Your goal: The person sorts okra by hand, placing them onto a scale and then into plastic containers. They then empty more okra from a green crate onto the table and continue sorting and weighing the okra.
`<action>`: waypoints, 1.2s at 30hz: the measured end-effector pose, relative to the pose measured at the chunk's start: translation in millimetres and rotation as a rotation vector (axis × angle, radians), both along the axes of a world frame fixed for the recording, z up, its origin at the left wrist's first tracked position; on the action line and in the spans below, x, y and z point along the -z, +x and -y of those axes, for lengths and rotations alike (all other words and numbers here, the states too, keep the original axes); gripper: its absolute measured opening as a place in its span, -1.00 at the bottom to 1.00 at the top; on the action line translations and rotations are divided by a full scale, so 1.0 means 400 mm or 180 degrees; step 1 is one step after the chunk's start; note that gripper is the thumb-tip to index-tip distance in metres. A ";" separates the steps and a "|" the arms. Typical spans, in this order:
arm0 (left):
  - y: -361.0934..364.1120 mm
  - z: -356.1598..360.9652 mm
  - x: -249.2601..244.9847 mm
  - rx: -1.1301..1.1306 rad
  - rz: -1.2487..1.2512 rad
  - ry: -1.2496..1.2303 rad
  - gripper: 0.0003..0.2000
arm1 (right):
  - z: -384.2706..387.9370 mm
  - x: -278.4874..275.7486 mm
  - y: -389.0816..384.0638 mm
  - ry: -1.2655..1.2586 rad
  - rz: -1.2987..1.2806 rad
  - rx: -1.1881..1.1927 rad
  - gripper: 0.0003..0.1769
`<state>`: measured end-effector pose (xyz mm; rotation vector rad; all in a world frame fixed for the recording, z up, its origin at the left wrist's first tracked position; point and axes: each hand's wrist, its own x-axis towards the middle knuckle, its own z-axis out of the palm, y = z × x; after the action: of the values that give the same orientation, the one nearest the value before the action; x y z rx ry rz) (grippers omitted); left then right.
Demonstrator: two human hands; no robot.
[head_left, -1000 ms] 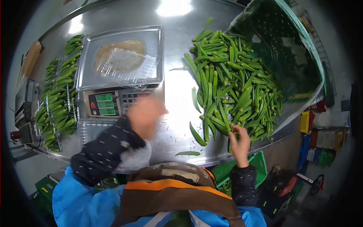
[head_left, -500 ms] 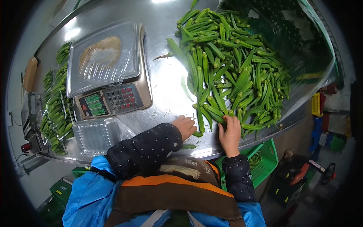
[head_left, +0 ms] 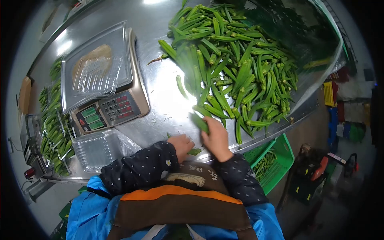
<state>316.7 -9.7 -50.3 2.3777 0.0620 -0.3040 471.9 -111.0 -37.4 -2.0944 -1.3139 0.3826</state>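
Note:
A green okra pod (head_left: 199,122), blurred by motion, is gripped between the thumb and fingers of my right hand (head_left: 216,139), just in front of the pile. My left hand (head_left: 181,145) is low over the steel table near its front edge, fingers curled, with the tip of an okra pod (head_left: 169,135) showing past them. Another bit of okra (head_left: 195,151) shows at its right side, on the table. The large okra pile (head_left: 244,72) spreads across the table to the right, in front of a clear plastic bag (head_left: 320,80).
A digital scale (head_left: 138,80) stands left of the pile, with a clear plastic tray (head_left: 98,76) on top. Closer to me is an empty clear box (head_left: 96,148). Packed okra (head_left: 56,120) lies at far left. Below the table's right edge sits a green crate (head_left: 280,164).
My right hand has come away from the pile, leftward, with an okra pod. My left hand has shifted left and nearer the table's front edge. The whole view has moved slightly.

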 end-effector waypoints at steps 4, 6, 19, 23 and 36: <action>-0.006 -0.001 0.026 0.0197 0.0179 0.0112 -0.71 | 0.283 -0.199 0.151 -0.1106 -0.2020 0.0652 -0.54; 0.003 -0.005 0.004 0.0327 -0.0084 0.0193 -0.77 | 0.529 -0.263 0.256 -0.1677 -0.1887 0.0842 -0.49; 0.113 -0.055 0.030 -0.3266 -0.0183 -0.3215 -0.84 | 0.027 -0.043 0.174 0.0144 -0.0171 0.0465 -0.50; 0.165 -0.044 0.049 -0.4702 -0.0874 -0.5142 -0.81 | -0.060 0.013 0.164 0.0071 0.0527 0.0430 -0.42; 0.149 -0.021 0.093 -0.2867 -0.0469 -0.4933 -0.56 | -0.005 -0.041 -0.031 -0.0157 -0.1404 0.0498 -0.49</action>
<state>376.3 -1.3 -87.5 0.6484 0.6654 -0.0136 459.4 -109.1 -20.8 -1.9860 -0.8851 0.7631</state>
